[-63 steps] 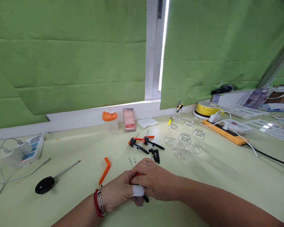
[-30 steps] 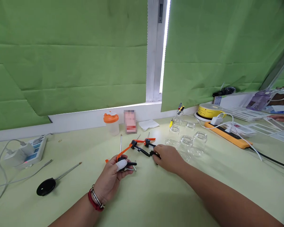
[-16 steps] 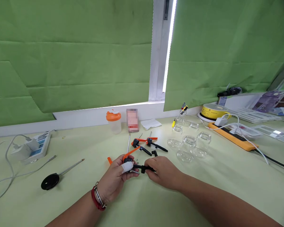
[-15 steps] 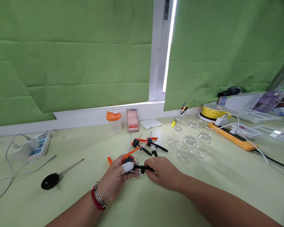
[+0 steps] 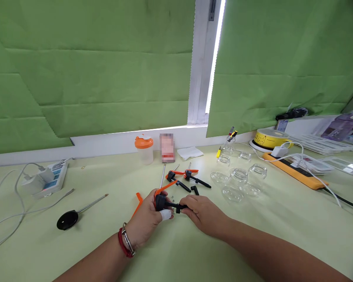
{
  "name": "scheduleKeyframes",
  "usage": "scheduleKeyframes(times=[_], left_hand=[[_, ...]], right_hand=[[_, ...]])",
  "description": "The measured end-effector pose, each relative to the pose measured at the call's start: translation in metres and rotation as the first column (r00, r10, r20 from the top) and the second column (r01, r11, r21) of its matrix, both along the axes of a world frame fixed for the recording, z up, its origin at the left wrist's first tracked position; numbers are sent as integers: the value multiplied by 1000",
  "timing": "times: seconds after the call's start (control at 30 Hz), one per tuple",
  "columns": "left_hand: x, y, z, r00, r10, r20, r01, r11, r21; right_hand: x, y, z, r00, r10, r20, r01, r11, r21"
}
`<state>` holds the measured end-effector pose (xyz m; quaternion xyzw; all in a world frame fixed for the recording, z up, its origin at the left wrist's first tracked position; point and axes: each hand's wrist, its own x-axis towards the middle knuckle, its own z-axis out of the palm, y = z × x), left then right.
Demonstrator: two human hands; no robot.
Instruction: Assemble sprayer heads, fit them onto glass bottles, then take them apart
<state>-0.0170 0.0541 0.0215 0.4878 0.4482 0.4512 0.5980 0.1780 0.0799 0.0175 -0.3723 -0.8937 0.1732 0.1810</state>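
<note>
A part with a round black hub [image 5: 160, 202], an orange blade-like strip [image 5: 166, 187] and a black rod is between my hands. My left hand [image 5: 147, 217], with a white wrap on its thumb, is closed around the hub end. My right hand [image 5: 202, 211] pinches the far end of the black rod [image 5: 173, 205]; its fingers hide the tip. Just beyond lie two similar black and orange parts [image 5: 179, 182] [image 5: 197, 179] and a short black elbow piece [image 5: 195, 190]. Tiny metal bits [image 5: 173, 197] are near my left fingers. Another orange strip [image 5: 139, 197] shows left of that hand.
Clear glass jars [image 5: 238, 181] stand to the right. A metal-shafted tool with a round black end [image 5: 67, 220] lies left, near a white power strip [image 5: 55, 180]. At the back is an orange-lidded cup [image 5: 144, 150]; an orange power strip [image 5: 300, 172] lies far right.
My left hand has turned, bringing the black hub more into view and the wrapped thumb lower. My right hand keeps its pinch on the rod. The whole view has shifted slightly.
</note>
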Motion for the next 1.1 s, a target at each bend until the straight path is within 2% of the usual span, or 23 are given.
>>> scheduleKeyframes(times=[0.3, 0.57, 0.77, 0.9, 1.1], left_hand=[[4, -3, -1, 997, 54, -63, -52, 998, 36], [7, -5, 1, 994, 69, -89, -70, 998, 0], [8, -6, 3, 999, 36, -39, -38, 999, -31], [7, -6, 2, 997, 61, -51, -62, 998, -26], [4, -3, -6, 998, 29, -49, -29, 1000, 4]], right_hand=[[-3, -3, -7, 991, 1, -133, -10, 997, -70], [-6, -8, -16, 990, 32, -135, -28, 999, 33], [-8, -11, -21, 986, 39, -165, -29, 998, 62], [-9, -12, -17, 981, -4, -194, 3, 1000, -7], [-11, -15, -18, 958, -36, -285, 10, 996, -93]])
